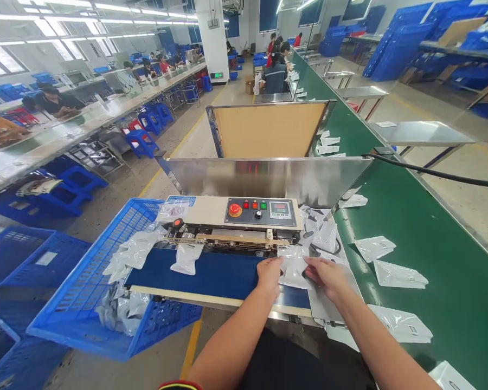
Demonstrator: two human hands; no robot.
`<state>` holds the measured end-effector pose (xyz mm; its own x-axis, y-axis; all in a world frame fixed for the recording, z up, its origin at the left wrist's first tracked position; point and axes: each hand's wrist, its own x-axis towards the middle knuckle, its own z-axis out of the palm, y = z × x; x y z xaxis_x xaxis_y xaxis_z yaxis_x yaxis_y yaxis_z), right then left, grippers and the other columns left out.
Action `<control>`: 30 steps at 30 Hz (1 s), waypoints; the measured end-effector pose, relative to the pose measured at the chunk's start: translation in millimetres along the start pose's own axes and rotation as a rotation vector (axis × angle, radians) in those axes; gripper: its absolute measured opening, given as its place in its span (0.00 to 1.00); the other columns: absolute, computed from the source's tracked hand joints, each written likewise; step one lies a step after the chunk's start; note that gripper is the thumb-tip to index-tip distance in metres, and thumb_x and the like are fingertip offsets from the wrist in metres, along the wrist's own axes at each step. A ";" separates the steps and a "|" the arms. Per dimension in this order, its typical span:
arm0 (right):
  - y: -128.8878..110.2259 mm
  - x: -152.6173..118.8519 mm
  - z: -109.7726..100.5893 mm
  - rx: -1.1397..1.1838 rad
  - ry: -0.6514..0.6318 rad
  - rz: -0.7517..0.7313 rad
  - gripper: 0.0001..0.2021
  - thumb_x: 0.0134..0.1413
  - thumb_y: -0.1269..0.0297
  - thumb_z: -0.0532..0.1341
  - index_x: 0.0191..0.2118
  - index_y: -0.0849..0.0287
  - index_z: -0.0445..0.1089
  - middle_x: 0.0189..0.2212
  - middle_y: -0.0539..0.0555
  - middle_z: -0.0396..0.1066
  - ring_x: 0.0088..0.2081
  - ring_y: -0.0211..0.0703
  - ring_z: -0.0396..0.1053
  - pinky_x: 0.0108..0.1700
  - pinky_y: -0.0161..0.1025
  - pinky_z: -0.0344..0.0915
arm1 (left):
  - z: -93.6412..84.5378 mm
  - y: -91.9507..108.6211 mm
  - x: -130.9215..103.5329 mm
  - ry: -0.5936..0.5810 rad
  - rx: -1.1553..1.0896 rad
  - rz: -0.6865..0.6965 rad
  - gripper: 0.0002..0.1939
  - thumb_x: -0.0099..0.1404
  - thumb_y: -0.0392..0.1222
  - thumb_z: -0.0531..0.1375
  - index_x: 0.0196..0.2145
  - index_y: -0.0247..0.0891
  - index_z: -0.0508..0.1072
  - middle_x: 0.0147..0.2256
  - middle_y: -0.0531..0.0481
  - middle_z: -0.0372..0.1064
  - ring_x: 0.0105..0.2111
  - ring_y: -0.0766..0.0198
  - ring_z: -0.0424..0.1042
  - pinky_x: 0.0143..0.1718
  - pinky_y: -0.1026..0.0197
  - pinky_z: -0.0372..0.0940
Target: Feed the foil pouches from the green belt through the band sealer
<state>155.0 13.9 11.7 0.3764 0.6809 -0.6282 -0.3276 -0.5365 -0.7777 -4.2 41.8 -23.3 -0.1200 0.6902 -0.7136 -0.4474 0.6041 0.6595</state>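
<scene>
Since the band sealer (228,208) seems to feed leftward, the white pouch (295,268) is held at the right end of its blue belt (223,279), far edge close to the sealing slot. The left hand (269,275) pinches the pouch's left side and the right hand (326,275) its right side, probably to keep the mouth flat and straight (a skewed edge would likely seal badly). Farther left, a second pouch (187,258) lies with its far edge at the slot. A blue crate (83,276) sits beneath the left end, apparently to catch pouches, while more lie to the right on the green conveyor belt (415,222), presumably for easy reach. The fingers under the held pouch are hidden, its far edge is hard to make out, its contents cannot be told, and the nearest pouch (451,378) on the right is cut off by the frame
</scene>
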 end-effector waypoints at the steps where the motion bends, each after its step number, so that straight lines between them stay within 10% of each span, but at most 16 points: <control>1: -0.1 0.3 11.1 -0.002 -0.017 -0.001 0.19 0.40 0.61 0.85 0.29 0.58 0.76 0.24 0.51 0.76 0.26 0.38 0.76 0.33 0.31 0.81 | -6.4 6.6 3.1 0.006 -0.004 0.022 0.24 0.42 0.49 0.84 0.27 0.35 0.78 0.23 0.48 0.75 0.22 0.60 0.74 0.25 0.60 0.67; 6: 38.7 -25.2 4.3 0.089 -0.039 -0.083 0.24 0.40 0.49 0.85 0.38 0.59 0.82 0.31 0.56 0.82 0.31 0.44 0.80 0.32 0.36 0.79 | -62.7 30.5 -1.5 0.076 0.080 0.288 0.23 0.54 0.52 0.80 0.42 0.35 0.84 0.40 0.43 0.84 0.40 0.54 0.83 0.45 0.55 0.77; 9: 98.5 -62.3 -67.8 0.060 0.182 -0.212 0.29 0.44 0.36 0.78 0.38 0.58 0.83 0.28 0.55 0.80 0.28 0.47 0.77 0.31 0.40 0.76 | -95.3 35.8 -16.4 0.257 0.265 0.718 0.26 0.64 0.54 0.74 0.55 0.39 0.83 0.53 0.41 0.83 0.54 0.50 0.81 0.59 0.50 0.74; 11: 148.7 -100.4 -137.7 -0.056 0.547 -0.225 0.30 0.49 0.30 0.71 0.37 0.57 0.83 0.30 0.57 0.82 0.32 0.51 0.79 0.38 0.44 0.78 | -99.8 37.9 -25.1 0.159 0.298 0.872 0.27 0.67 0.56 0.72 0.57 0.38 0.82 0.54 0.41 0.82 0.52 0.49 0.82 0.60 0.47 0.75; 16: 273.9 -247.8 -320.7 -0.031 1.459 0.245 0.35 0.60 0.46 0.64 0.62 0.69 0.77 0.59 0.80 0.76 0.61 0.77 0.73 0.60 0.64 0.69 | -36.7 19.0 -53.3 -0.278 0.394 0.843 0.19 0.68 0.54 0.72 0.48 0.38 0.83 0.41 0.49 0.81 0.36 0.58 0.81 0.53 0.48 0.78; 20: 349.0 -337.7 -415.7 0.044 1.619 0.665 0.40 0.59 0.57 0.65 0.72 0.78 0.66 0.64 0.93 0.67 0.67 0.86 0.68 0.57 0.67 0.66 | 39.4 -18.4 -85.5 -0.525 0.532 0.696 0.21 0.64 0.55 0.73 0.46 0.37 0.81 0.37 0.51 0.80 0.31 0.62 0.79 0.42 0.54 0.78; 25: 408.3 -360.2 -452.3 -0.031 1.503 0.667 0.25 0.63 0.58 0.63 0.61 0.65 0.79 0.51 0.79 0.79 0.59 0.77 0.74 0.52 0.59 0.66 | 98.3 -61.7 -118.2 -0.685 0.666 0.524 0.24 0.62 0.57 0.74 0.46 0.35 0.81 0.37 0.48 0.81 0.34 0.62 0.80 0.39 0.59 0.74; 30: 425.3 -344.0 -463.9 -0.122 1.522 0.592 0.31 0.73 0.56 0.52 0.71 0.75 0.66 0.55 0.80 0.76 0.52 0.65 0.76 0.49 0.51 0.65 | 105.5 -92.5 -142.8 -0.753 0.768 0.501 0.29 0.62 0.63 0.74 0.48 0.35 0.82 0.39 0.46 0.82 0.36 0.59 0.80 0.39 0.57 0.74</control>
<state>288.2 -679.7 -112.7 0.7117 -0.6719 -0.2050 -0.6897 -0.6128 -0.3858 147.8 -70.6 42.5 0.5364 0.8232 -0.1859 0.1804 0.1034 0.9782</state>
